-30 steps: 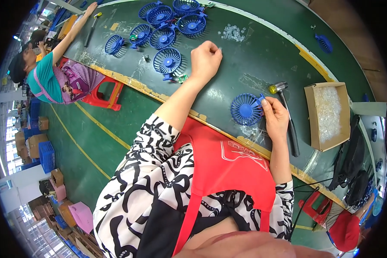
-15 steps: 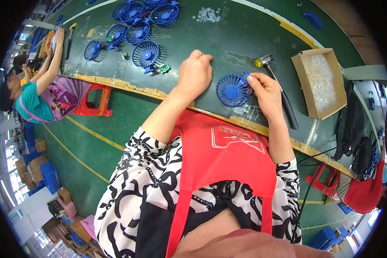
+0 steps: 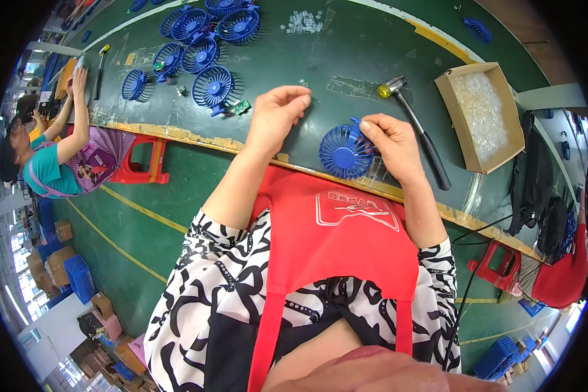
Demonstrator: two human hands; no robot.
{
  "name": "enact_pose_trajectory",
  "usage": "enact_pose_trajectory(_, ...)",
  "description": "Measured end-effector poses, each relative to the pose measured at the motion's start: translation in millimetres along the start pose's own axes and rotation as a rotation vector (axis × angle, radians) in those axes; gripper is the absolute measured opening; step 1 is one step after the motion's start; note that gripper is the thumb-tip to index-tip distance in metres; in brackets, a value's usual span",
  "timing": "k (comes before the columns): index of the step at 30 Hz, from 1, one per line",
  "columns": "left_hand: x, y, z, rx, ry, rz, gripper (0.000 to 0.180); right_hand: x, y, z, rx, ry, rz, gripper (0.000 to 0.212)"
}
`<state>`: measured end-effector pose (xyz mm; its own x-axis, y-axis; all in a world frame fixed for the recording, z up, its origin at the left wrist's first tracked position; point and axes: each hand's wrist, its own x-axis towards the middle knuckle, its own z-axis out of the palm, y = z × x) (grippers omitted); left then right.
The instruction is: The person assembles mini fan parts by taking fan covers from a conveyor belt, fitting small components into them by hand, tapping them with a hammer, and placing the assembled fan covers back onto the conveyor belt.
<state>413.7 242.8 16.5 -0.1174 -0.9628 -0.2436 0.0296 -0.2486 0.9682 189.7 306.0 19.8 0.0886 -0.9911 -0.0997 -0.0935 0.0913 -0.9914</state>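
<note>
In my right hand (image 3: 393, 145), thumb and fingers pinch the small tab at the rim of a round blue fan grille (image 3: 345, 157), close to the table's front edge. The grille's spokes and solid hub face up. My left hand (image 3: 277, 119) is over the table to its left, thumb and forefinger brought together. Whatever those fingertips hold, if anything, is too small to make out. To the right of my right hand lies a hammer (image 3: 419, 127) with a yellow-and-black head and a black handle.
Several blue fan grilles (image 3: 212, 86) lie at the left, some with green circuit boards (image 3: 240, 106). Small clear pieces (image 3: 304, 22) are heaped farther back. A cardboard box (image 3: 467, 124) of clear parts stands at the right. A co-worker (image 3: 59, 157) sits at the far left.
My left hand has turned and shifted a little left, its thumb and forefinger now showing in a pinch. My right hand and the grille have moved slightly left and nearer me.
</note>
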Motion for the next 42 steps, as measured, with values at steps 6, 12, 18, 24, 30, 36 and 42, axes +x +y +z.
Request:
enact_pose_trajectory(6,-15,3,13,-0.479,-0.316,-0.314,0.019,0,-1,3,0.141,-0.048,0.060,0.020)
enact_pose_trajectory(12,-19,3,20,-0.430,-0.395,-0.283,0.019,-1,-1,2,0.215,-0.062,0.069,0.021)
enact_pose_trajectory(18,-19,1,18,-0.332,-0.403,-0.250,0.018,-3,-3,2,0.229,-0.089,0.082,0.023)
enact_pose_trajectory(24,-22,3,24,-0.180,-0.368,-0.120,0.017,0,-2,-2,0.150,-0.102,0.080,0.024)
enact_pose_trajectory(30,-27,5,34,0.072,-0.287,0.049,0.014,8,-10,-1,-0.103,-0.131,0.006,0.023)
enact_pose_trajectory(36,-22,0,38,-0.123,-0.224,-0.124,0.019,21,-2,-7,-0.034,-0.179,0.014,0.025)
enact_pose_trajectory(42,11,43,18,-0.045,-0.253,-0.229,0.019,40,27,-21,0.495,-0.097,0.029,0.027)
